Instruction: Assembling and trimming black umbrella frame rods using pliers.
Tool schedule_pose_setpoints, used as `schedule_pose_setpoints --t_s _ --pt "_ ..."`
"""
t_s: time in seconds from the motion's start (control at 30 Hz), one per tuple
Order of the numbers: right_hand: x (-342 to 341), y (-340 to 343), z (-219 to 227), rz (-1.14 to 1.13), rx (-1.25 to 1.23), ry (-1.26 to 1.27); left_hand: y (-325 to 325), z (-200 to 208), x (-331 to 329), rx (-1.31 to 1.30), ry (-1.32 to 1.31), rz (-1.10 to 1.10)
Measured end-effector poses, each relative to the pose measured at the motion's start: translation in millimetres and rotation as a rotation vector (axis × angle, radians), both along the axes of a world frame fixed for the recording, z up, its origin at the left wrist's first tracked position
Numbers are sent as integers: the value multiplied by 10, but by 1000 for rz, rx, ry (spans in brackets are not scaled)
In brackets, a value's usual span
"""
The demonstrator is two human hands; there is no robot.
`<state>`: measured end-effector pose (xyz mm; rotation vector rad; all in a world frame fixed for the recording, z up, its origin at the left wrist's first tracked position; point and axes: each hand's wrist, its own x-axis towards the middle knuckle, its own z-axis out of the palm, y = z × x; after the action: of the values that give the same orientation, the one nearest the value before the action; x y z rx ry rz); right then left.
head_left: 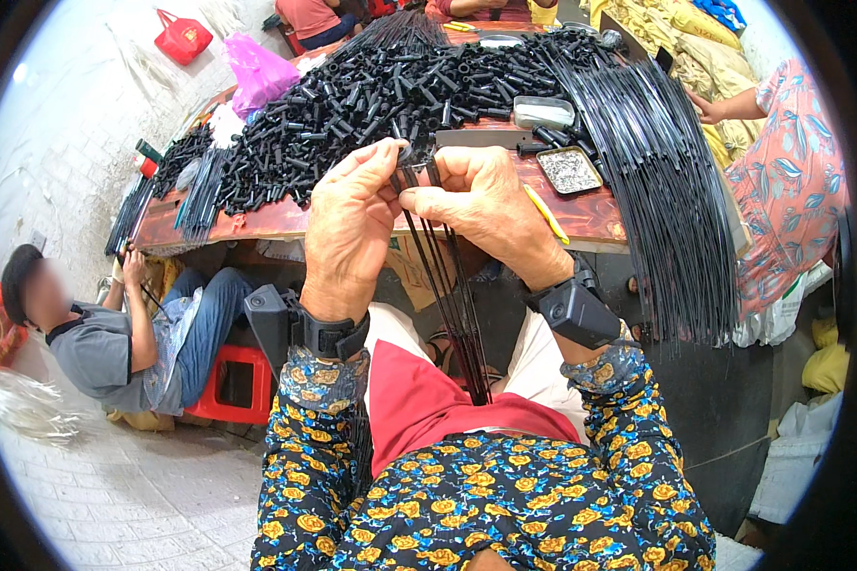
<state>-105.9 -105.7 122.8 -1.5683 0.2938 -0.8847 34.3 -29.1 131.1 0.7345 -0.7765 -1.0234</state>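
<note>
Above the table's near edge, both my hands are raised close together. In my left hand (348, 228), thumb and fingers pinch a small dark round piece (406, 155) at the top of several thin black rods. My right hand (490, 205) is closed on the same bunch, its thumb reaching across toward the left fingers. The rods, which look like umbrella ribs (462, 328), hang down between my hands to my lap, where a red cloth (419, 400) lies. How the rods join at the top is partly hidden by my fingers.
Black plastic tubes (305, 124) are heaped across the table (281, 221). A tin (569, 194) of small metal bits and a yellow-handled tool (547, 215) lie near my right hand. Long black rods (662, 181) overhang the right edge. People sit left (114, 352) and stand right (790, 181).
</note>
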Motion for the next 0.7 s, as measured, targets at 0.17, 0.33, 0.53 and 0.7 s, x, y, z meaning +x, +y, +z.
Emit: schedule_pose_setpoints --t_s 0.17,0.33,0.53,0.7 --pt "-26 13 47 32 12 15 16 46 30 29 -42 -48" --pt "-78 -3 62 91 39 -3 8 98 8 52 -75 -48" --pt "-131 41 119 108 122 12 -8 136 43 61 -126 -98" --pt "-109 21 83 89 77 50 -14 142 71 104 -121 -98"
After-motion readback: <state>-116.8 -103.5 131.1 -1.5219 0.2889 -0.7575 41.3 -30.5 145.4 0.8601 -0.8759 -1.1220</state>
